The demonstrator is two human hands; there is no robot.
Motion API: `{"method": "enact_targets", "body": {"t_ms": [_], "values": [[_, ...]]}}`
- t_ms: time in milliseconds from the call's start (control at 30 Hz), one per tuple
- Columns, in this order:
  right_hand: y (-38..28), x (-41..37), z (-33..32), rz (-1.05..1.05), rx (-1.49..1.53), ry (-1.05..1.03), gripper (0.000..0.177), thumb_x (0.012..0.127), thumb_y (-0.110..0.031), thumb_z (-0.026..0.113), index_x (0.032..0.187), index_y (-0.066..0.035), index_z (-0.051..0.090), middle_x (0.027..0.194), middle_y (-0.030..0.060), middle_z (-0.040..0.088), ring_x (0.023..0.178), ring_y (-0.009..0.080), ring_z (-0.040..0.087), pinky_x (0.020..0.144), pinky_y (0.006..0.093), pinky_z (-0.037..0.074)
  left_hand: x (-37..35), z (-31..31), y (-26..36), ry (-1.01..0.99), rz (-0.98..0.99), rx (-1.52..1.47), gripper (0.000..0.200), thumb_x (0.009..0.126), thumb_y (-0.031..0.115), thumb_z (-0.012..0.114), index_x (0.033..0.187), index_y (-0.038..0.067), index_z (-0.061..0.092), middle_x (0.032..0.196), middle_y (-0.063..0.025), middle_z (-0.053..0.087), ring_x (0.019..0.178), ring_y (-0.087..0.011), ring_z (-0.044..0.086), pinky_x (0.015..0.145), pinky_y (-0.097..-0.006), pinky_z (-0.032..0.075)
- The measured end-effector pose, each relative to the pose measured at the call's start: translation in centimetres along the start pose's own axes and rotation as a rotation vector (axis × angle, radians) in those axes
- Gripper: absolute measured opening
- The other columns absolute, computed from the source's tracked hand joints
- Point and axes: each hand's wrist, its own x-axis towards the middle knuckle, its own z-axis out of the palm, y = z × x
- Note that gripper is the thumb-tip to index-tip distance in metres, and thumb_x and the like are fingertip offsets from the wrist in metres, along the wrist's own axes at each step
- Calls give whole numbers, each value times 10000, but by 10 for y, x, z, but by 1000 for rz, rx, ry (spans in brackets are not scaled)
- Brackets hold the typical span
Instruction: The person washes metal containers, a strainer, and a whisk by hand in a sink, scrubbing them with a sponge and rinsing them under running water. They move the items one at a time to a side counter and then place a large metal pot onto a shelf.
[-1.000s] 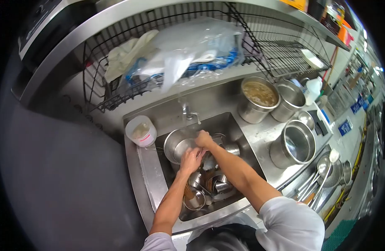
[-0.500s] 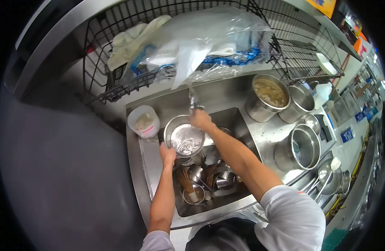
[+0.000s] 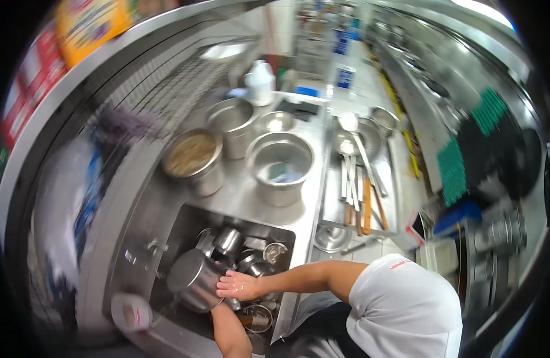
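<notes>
A steel pot (image 3: 194, 277) is tipped over the sink (image 3: 281, 230), its round base turned up toward me. My left forearm (image 3: 230, 334) reaches to the pot's near side; the pot hides most of that hand, which appears to hold it. My right hand (image 3: 242, 286), wet, lies against the pot's wall with fingers stretched out. Below, the sink holds several steel containers (image 3: 230, 240) and a round container with a brush (image 3: 257, 318). Left of the pot is the tap (image 3: 157, 246). A white tub (image 3: 131, 312) stands at the sink's lower left corner.
On the counter stand a pot of brown liquid (image 3: 194, 156), a deep steel pot (image 3: 233, 119), a wide pot (image 3: 281, 158) and a white jug (image 3: 260, 83). Ladles (image 3: 349, 149) lie in a tray on the right. A wire rack (image 3: 185, 83) runs along the left.
My view has swung to the right. The pot, upright with water under the tap before, is now tipped base-up. My right hand has left the tap for the pot's side.
</notes>
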Motion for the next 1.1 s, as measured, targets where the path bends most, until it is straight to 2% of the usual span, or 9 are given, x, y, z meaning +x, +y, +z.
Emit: {"method": "enact_targets", "body": {"t_ms": [133, 400, 600, 733, 933, 967, 1000, 1067, 1100], "values": [[16, -35, -34, 350, 21, 230, 235, 785, -131, 645, 973, -101, 508, 943, 69, 473, 920, 246, 490, 776, 389, 370, -13, 52, -4, -28, 73, 162, 303, 938, 121, 600, 1236, 112, 551, 1118, -70, 617, 957, -248, 629, 718, -446, 584], [34, -105, -155, 632, -78, 550, 337, 712, -95, 699, 1001, -69, 528, 1046, 116, 512, 1004, 313, 510, 819, 434, 407, -87, 203, -71, -305, 212, 424, 311, 944, 120, 583, 1251, 104, 543, 1131, -74, 625, 966, -245, 634, 718, -440, 580], [60, -239, -250, 740, -31, 912, 283, 775, -68, 634, 1049, -34, 572, 998, 171, 540, 914, 370, 578, 768, 436, 507, -175, 377, -208, -670, 241, 498, 317, 948, 120, 570, 1262, 97, 538, 1140, -78, 630, 973, -243, 638, 718, -435, 578], [41, -409, -293, 1117, -81, 896, 242, 827, -85, 627, 1065, -44, 630, 985, 162, 621, 923, 337, 634, 799, 415, 521, -236, 519, -331, -856, 248, 426, 321, 951, 120, 561, 1269, 93, 534, 1146, -80, 634, 978, -242, 640, 717, -432, 576], [-128, -709, -266, 1791, -265, 797, 266, 807, -96, 607, 1061, -30, 649, 893, 151, 636, 782, 285, 631, 687, 382, 504, -298, 721, -520, -918, 297, 206, 327, 955, 120, 549, 1280, 86, 528, 1155, -84, 639, 985, -240, 644, 717, -427, 574], [-178, -735, -264, 1941, -260, 829, 284, 803, -110, 609, 1074, -36, 654, 921, 162, 649, 791, 310, 635, 701, 398, 510, -301, 747, -549, -885, 317, 164, 328, 956, 120, 547, 1282, 85, 527, 1156, -84, 640, 986, -240, 645, 717, -426, 573], [-229, -773, -251, 2147, -324, 643, 292, 793, -119, 609, 1064, -19, 650, 928, 186, 656, 825, 360, 642, 725, 419, 516, -302, 770, -575, -854, 339, 124, 330, 957, 120, 544, 1284, 84, 526, 1158, -85, 641, 987, -239, 645, 717, -425, 573], [-336, -820, -208, 2477, -417, 701, 249, 760, -150, 625, 953, 5, 646, 864, 229, 657, 894, 438, 635, 749, 486, 505, -293, 798, -626, -784, 441, 124, 365, 919, 68, 573, 1274, -19, 553, 1183, -146, 660, 937, -259, 672, 732, -419, 558], [-383, -798, -225, 2540, -322, 674, 296, 826, -138, 574, 1071, 11, 647, 893, 241, 677, 888, 450, 638, 791, 487, 502, -259, 807, -656, -776, 516, 154, 360, 908, 58, 585, 1254, -40, 567, 1162, -159, 670, 919, -263, 676, 732, -413, 556]]}}
